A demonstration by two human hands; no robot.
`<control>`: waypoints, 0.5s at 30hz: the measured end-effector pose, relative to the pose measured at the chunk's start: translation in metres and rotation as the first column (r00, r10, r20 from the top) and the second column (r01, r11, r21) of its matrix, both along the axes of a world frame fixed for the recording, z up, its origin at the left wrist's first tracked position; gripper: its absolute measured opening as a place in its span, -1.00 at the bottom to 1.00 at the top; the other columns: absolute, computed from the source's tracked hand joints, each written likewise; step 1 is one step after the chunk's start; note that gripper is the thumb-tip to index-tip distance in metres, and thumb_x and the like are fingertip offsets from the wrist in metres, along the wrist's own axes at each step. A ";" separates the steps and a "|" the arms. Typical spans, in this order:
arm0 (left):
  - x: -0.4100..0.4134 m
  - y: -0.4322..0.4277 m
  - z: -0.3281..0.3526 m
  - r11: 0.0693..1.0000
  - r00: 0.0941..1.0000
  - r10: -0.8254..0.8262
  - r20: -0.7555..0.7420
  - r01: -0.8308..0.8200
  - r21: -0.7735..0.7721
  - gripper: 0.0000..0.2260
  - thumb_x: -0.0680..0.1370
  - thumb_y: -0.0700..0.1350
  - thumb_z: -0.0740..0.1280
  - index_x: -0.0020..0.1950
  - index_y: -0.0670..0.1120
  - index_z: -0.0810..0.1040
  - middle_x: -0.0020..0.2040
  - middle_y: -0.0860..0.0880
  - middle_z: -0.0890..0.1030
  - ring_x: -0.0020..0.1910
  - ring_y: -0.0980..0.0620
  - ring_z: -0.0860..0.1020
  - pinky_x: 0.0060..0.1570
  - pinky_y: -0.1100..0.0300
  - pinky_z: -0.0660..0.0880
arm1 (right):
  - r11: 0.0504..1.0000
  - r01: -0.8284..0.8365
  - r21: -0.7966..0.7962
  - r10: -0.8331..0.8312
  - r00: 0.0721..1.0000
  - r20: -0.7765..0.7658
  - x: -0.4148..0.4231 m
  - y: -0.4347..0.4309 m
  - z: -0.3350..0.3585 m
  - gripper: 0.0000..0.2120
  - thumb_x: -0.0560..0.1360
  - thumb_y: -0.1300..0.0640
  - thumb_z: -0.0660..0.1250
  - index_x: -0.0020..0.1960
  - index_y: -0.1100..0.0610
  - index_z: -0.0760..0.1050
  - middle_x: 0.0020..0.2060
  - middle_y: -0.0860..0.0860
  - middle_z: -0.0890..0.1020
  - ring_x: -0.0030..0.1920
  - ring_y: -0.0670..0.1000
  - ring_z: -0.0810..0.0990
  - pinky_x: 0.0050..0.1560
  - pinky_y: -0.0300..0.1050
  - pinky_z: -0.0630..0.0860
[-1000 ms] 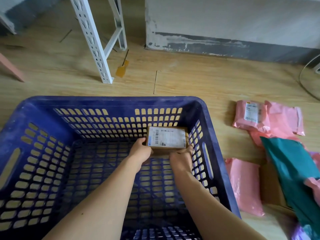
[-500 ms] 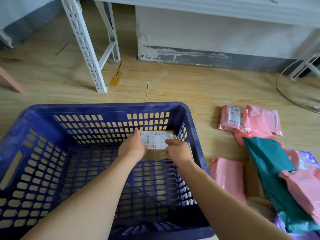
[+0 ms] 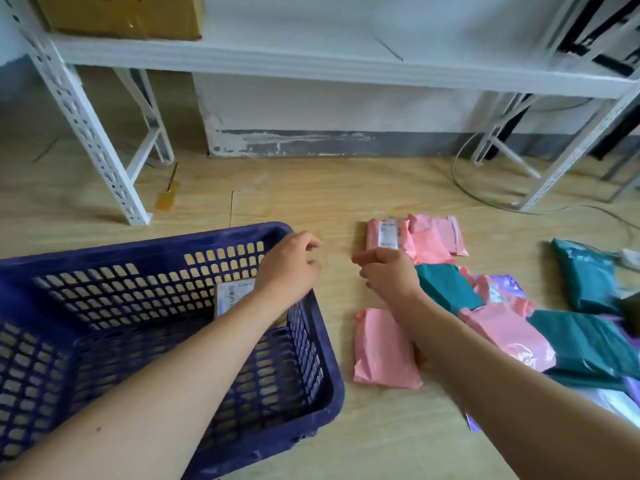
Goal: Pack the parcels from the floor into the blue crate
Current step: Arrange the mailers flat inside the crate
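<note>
The blue crate [image 3: 104,258] stands on the floor at the lower left. A small brown box with a white label [image 3: 230,296] lies inside it by the far right corner, partly hidden by my left forearm. My left hand [image 3: 289,268] hangs above the crate's right rim, fingers loosely curled, holding nothing. My right hand [image 3: 386,273] hovers over the floor just right of it, empty, near a pink parcel with a label [image 3: 388,233]. Another pink parcel [image 3: 381,351] lies under my right forearm. Teal parcels [image 3: 446,285] lie further right.
Several pink, teal and purple mailers [image 3: 512,334] are heaped on the wooden floor at the right. A white metal shelf leg [image 3: 104,157] stands behind the crate, another [image 3: 568,157] at the right. A cable [image 3: 464,188] curls on the floor. A cardboard box [image 3: 121,15] sits on the shelf.
Both hands let go of the brown box, which now lies in the crate, and moved up and right out of the crate toward the parcels. The view swung right.
</note>
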State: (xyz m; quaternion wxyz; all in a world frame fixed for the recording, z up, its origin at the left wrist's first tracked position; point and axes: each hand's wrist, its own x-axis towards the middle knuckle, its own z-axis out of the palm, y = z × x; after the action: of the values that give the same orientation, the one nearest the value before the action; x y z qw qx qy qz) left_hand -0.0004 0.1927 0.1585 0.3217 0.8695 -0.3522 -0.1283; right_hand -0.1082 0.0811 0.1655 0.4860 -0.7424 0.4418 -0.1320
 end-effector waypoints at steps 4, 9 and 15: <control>-0.032 -0.030 -0.002 0.996 0.996 -0.088 -0.024 0.088 0.009 -0.72 0.52 -0.17 0.26 0.20 0.03 0.51 0.20 0.07 0.54 0.05 0.07 0.56 0.02 0.13 0.51 | 0.991 0.132 -0.011 -0.132 0.991 0.005 -0.034 -0.031 -0.007 -0.67 0.43 0.36 0.19 -0.06 0.02 0.63 -0.11 0.00 0.59 -0.10 0.00 0.51 -0.15 -0.21 0.43; -0.074 -0.062 -0.009 0.977 0.976 -0.210 -0.065 0.212 0.034 -0.72 0.51 -0.18 0.26 0.20 0.01 0.51 0.21 0.05 0.53 0.08 0.02 0.55 0.02 0.14 0.50 | 0.977 0.203 -0.058 -0.207 0.976 -0.063 -0.081 -0.061 -0.029 -0.71 0.41 0.36 0.24 -0.01 0.15 0.66 -0.19 0.04 0.59 -0.20 0.03 0.52 -0.25 -0.24 0.40; -0.112 -0.096 -0.033 0.949 0.948 -0.289 -0.131 0.301 0.090 -0.62 0.48 -0.19 0.29 0.28 0.02 0.45 0.26 0.02 0.45 0.11 0.00 0.53 0.09 0.14 0.48 | 0.961 0.177 -0.214 -0.239 0.920 -0.311 -0.139 -0.098 -0.046 -0.75 0.50 0.29 0.21 0.06 0.16 0.63 0.01 -0.05 0.59 0.11 0.14 0.57 0.12 -0.12 0.47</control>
State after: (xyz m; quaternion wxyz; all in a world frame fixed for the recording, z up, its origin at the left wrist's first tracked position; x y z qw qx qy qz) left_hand -0.1128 0.0963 0.1253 0.2709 0.8143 -0.4515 -0.2443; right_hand -0.2472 -0.0169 0.1200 0.3176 -0.7438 0.5803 -0.0952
